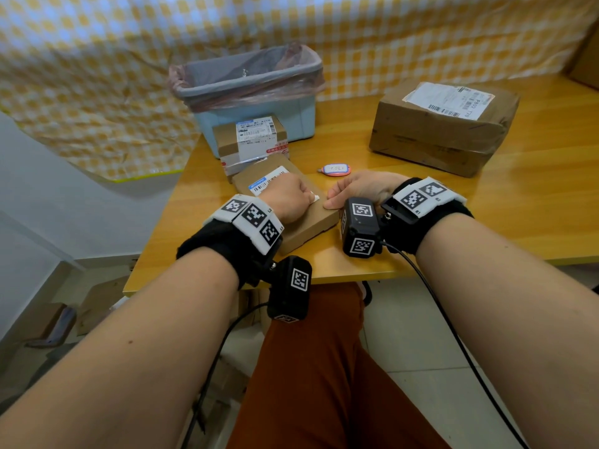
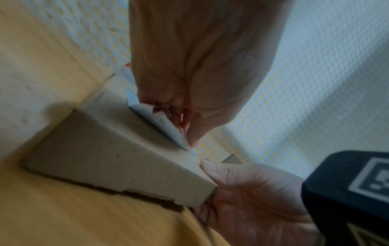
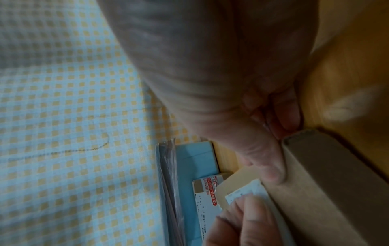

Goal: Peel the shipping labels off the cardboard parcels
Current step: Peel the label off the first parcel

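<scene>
Shipping labels sit on three brown cardboard parcels on a yellow wooden table (image 1: 421, 222) backed by a yellow-checked cloth (image 1: 81, 76); a pale blue plastic bin (image 1: 256, 102) lined with a pink bag stands far centre, contents unclear; a large parcel (image 1: 444, 128) lies far right, a small parcel (image 1: 249, 140) just before the bin; the left hand (image 1: 285, 197) pinches the lifted corner of the white barcoded label (image 1: 269, 181) on the flat near parcel (image 1: 311, 218); the right hand (image 1: 356, 189) grips that parcel's right edge, thumb on top.
</scene>
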